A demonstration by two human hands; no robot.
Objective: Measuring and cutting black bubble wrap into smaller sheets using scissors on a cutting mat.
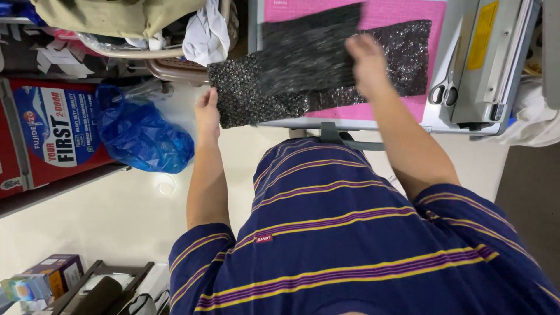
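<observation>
A long sheet of black bubble wrap (245, 96) lies across a pink cutting mat (408, 14) on the table and hangs over its left edge. My left hand (207, 114) grips the sheet's overhanging left end. My right hand (367, 61) holds a blurred fold of the same black sheet (309, 49), lifted over the middle of the mat. I am wearing a navy shirt with yellow and purple stripes.
Scissors (446, 81) lie right of the mat beside a grey sealing machine (487, 64). A blue plastic bag (140, 134) and a red printed carton (46, 131) sit on the floor at left. A basket with cloth (169, 35) stands behind them. Boxes (41, 283) lie lower left.
</observation>
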